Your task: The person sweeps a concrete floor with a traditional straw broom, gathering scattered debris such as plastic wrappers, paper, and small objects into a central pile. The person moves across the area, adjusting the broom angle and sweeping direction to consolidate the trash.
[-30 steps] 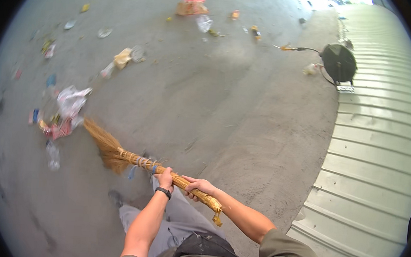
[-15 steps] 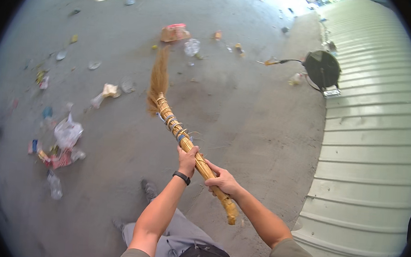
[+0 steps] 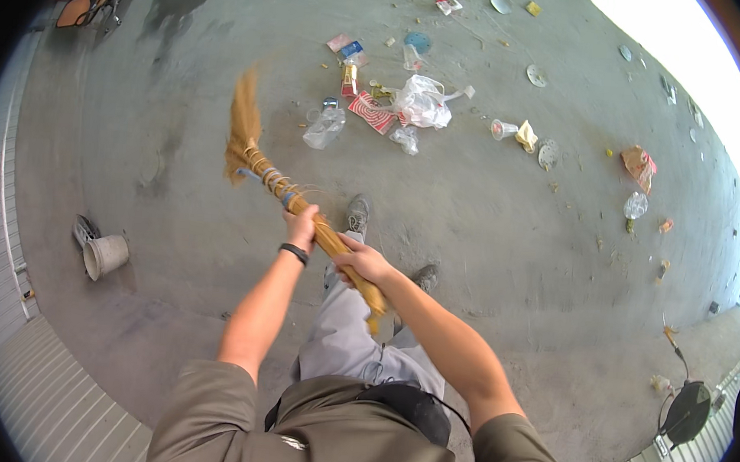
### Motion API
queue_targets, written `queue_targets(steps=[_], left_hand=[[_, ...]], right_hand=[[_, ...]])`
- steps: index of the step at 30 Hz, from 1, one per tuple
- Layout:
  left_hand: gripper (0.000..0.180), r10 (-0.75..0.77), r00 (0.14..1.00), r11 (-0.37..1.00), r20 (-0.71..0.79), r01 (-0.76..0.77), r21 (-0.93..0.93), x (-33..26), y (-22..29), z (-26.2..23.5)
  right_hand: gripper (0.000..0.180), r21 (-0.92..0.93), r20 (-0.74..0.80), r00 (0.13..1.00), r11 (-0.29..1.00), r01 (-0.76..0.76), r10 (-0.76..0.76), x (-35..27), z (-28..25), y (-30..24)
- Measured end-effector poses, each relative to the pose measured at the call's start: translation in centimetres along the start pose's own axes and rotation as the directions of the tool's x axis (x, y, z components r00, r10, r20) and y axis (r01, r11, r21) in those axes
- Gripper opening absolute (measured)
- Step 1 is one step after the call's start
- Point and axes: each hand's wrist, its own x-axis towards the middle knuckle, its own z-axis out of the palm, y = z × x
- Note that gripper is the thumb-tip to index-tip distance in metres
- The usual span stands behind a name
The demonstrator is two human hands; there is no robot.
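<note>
broom (image 3: 290,194) slants up-left from both hands clamped on its handle, left hand (image 3: 303,224) nearer the bristles, right hand (image 3: 359,263) lower; litter pile (image 3: 397,107) lies ahead on the concrete floor (image 3: 491,240).

The broom (image 3: 302,204) bristle tip is blurred. Part of its handle is hidden inside both grips. The small scraps (image 3: 599,240) on the floor cannot be identified.
</note>
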Motion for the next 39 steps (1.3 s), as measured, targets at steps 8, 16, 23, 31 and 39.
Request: queue_targets(steps=[8, 16, 23, 31, 39], left_hand=[[0.026, -0.439, 0.874, 0.821, 0.209, 0.296, 0.488, 12.1, -3.8, 7.4], [0.123, -0.506, 0.664, 0.651, 0.551, -0.126, 0.748, -7.9, -13.7, 28.3], [0.103, -0.466, 0.503, 0.814, 0.728, -0.078, 0.575, -11.5, -7.3, 31.7], [0.11, -0.083, 0.902, 0.914, 0.424, -0.101, 0.393, -12.1, -2.9, 17.7], [0.041, -0.426, 0.903, 0.874, 0.047, 0.398, 0.281, -1.8, -6.3, 10.8]], right_hand=[[0.072, 0.34, -0.389, 0.914, 0.94, 0.029, 0.112, 7.6, -1.5, -3.0], [0.074, 0.377, -0.805, 0.568, 0.886, 0.268, 0.171, -11.5, -6.4, -2.9], [0.079, 0.147, -0.885, 0.464, 0.966, 0.212, 0.033, -14.5, -2.9, -8.3], [0.068, 0.501, -0.312, 0.946, 0.861, 0.08, 0.093, -17.2, -4.1, -5.9], [0.069, 0.32, -0.088, 0.987, 0.942, -0.098, 0.132, -5.3, -10.3, -2.3]])
